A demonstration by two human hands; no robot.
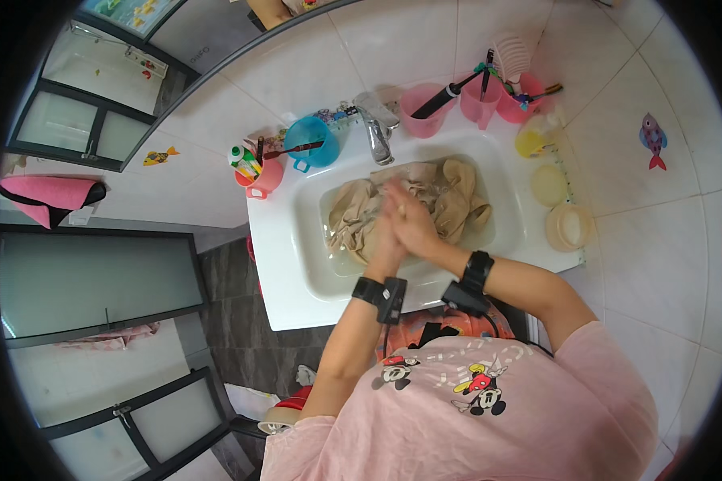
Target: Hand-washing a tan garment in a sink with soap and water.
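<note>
My two hands meet over the middle of a white sink point(311, 264), palm against palm, slightly smeared by motion. My right hand point(413, 222) has its fingers stretched out and blurred at the tips. Most of my left hand point(385, 234) is covered by the right, so its fingers are hidden. Below and around them, a beige cloth garment point(460, 196) lies bunched up in shallow water. Nothing shows between the palms. A chrome faucet point(377, 140) stands just behind the hands.
On the sink's back ledge stand a blue cup point(311, 143), a red cup point(266, 178) with tubes, and several pink cups point(425, 112) with brushes. Yellowish round containers point(568, 228) line the right edge. A black strapped device point(477, 272) sits on my right wrist, another point(381, 295) on my left.
</note>
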